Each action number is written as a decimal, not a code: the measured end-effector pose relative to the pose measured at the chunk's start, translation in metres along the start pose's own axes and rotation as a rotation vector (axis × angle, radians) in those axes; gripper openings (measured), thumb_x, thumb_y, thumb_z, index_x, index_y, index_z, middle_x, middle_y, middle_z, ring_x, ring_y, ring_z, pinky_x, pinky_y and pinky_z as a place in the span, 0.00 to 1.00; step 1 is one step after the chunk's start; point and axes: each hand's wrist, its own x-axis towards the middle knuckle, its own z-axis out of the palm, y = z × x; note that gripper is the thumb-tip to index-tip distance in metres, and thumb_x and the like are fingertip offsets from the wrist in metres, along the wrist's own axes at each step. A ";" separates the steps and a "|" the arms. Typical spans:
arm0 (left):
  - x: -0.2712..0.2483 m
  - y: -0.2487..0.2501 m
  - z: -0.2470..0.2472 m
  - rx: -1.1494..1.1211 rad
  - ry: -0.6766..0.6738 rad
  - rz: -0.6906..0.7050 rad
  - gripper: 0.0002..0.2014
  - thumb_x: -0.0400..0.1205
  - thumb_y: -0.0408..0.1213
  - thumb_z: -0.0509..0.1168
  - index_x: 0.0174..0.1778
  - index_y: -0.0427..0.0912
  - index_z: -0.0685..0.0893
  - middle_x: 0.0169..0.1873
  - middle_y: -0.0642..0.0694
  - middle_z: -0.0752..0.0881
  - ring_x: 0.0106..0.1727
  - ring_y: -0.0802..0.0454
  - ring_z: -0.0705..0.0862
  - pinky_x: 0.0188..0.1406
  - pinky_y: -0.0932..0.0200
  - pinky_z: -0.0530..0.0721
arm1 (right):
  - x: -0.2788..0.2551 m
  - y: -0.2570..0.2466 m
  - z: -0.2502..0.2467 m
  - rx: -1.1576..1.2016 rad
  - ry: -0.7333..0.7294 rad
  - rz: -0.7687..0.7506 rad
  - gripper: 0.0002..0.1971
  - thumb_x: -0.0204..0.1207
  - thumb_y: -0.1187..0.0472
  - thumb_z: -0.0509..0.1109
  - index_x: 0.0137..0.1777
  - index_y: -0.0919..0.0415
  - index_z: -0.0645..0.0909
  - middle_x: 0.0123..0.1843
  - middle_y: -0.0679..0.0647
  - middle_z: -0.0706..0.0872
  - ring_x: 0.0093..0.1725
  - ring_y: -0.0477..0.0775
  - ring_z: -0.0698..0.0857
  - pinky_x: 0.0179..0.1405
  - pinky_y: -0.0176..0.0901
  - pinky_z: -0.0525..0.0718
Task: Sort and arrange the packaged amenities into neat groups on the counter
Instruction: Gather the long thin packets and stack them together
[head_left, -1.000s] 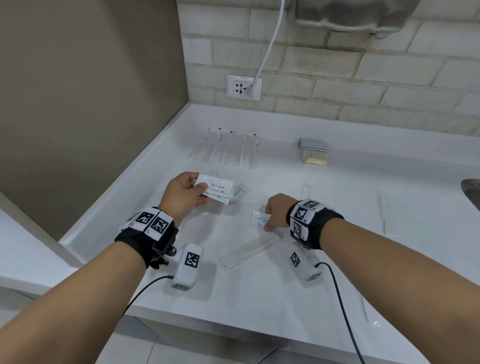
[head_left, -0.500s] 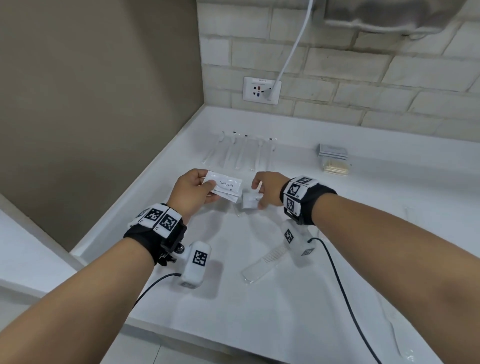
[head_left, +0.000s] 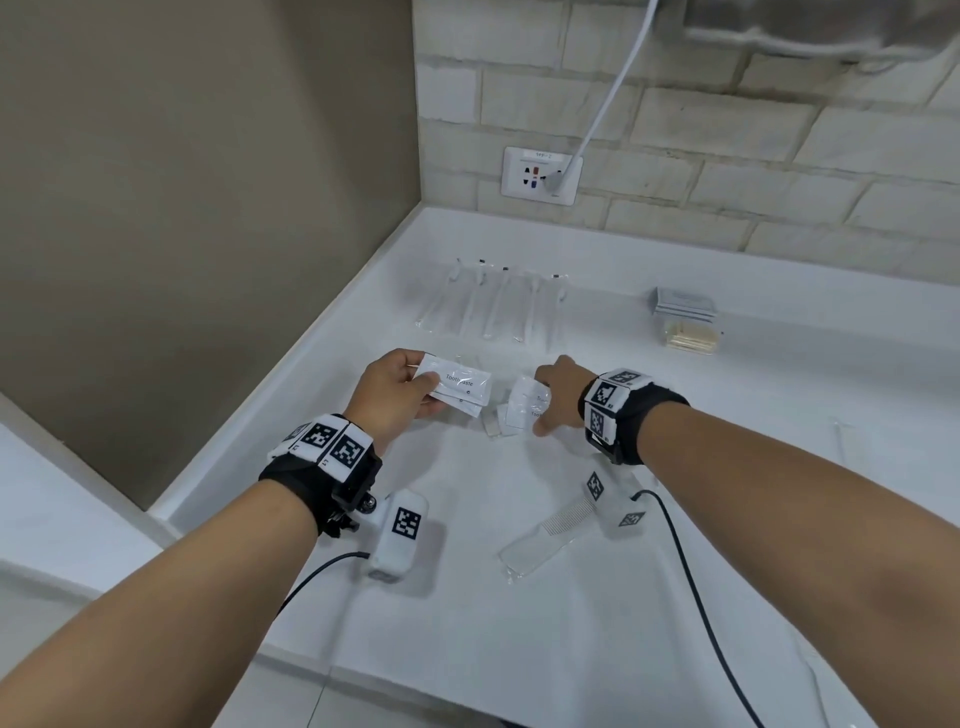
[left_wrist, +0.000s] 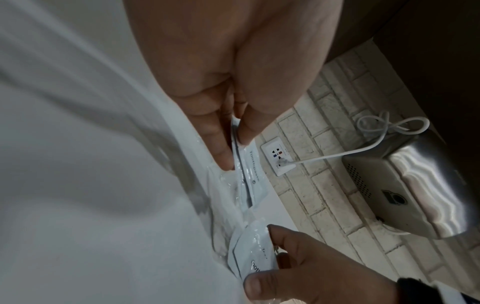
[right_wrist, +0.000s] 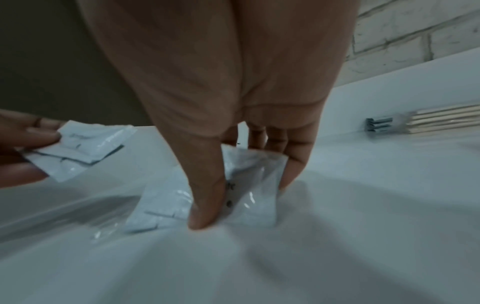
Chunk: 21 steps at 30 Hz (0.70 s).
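Between left hand (head_left: 397, 387) fingers, toothpaste sachets (head_left: 460, 385), long axis rightward.

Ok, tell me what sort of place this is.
Most likely a hotel or guest bathroom: a white counter against a tiled wall, a metal wall-mounted dryer plugged into the wall socket, and wrapped toothpaste sachets and toothbrushes.

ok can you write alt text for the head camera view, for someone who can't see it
Over a white counter, the left hand holds flat white toothpaste sachets while the right hand grips more white sachets resting on the counter. Clear-wrapped toothbrushes lie in a row behind, and a clear-wrapped comb lies nearer.
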 end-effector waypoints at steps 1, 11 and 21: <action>0.000 -0.001 0.001 0.001 0.000 -0.002 0.09 0.84 0.25 0.61 0.59 0.36 0.79 0.47 0.42 0.88 0.47 0.45 0.89 0.45 0.60 0.91 | -0.002 0.002 0.002 0.024 0.020 -0.006 0.34 0.70 0.53 0.78 0.73 0.60 0.69 0.70 0.60 0.73 0.66 0.63 0.78 0.63 0.52 0.78; -0.004 -0.003 0.027 0.022 0.011 -0.058 0.07 0.84 0.26 0.60 0.46 0.44 0.76 0.60 0.36 0.84 0.54 0.40 0.88 0.54 0.45 0.89 | -0.038 0.028 0.011 0.231 0.010 -0.070 0.20 0.83 0.64 0.57 0.74 0.67 0.64 0.70 0.62 0.75 0.61 0.60 0.78 0.59 0.48 0.75; -0.029 0.001 0.078 0.038 -0.231 -0.125 0.18 0.82 0.22 0.53 0.62 0.45 0.77 0.56 0.40 0.79 0.49 0.44 0.84 0.51 0.51 0.87 | -0.064 0.034 0.011 0.365 0.222 -0.167 0.15 0.78 0.71 0.59 0.64 0.63 0.76 0.54 0.55 0.67 0.42 0.56 0.76 0.41 0.39 0.73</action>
